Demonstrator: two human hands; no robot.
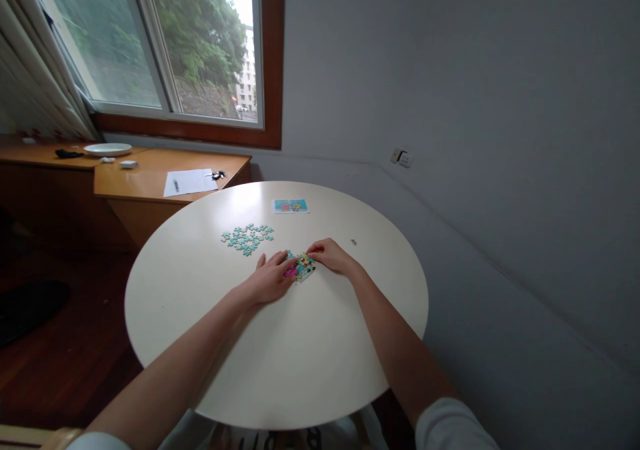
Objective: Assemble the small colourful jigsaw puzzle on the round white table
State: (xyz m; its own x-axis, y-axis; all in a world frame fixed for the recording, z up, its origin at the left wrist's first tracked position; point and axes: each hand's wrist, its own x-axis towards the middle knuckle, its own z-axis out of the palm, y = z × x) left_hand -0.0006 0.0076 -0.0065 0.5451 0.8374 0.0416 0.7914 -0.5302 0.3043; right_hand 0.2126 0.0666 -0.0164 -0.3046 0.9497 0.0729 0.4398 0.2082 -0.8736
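Note:
A partly joined jigsaw puzzle [303, 268], coloured pink, yellow and green, lies on the round white table [240, 363] in front of me. My left hand [270, 279] rests on its left side with the fingers stretched out over the pieces. At the upper right edge of the puzzle is my right hand [329, 255], its fingertips pinched together; whatever is between them is too small to make out. Loose teal puzzle pieces [247, 239] are spread beyond my left hand. One small piece [354, 242] lies apart, to the right of my right hand.
A blue picture card [291, 206] lies near the table's far edge. Behind on the left, a wooden desk [145, 182] holds white paper [189, 182], keys [218, 175] and a white plate [108, 149]. The wall with a socket [405, 160] stands close on the right.

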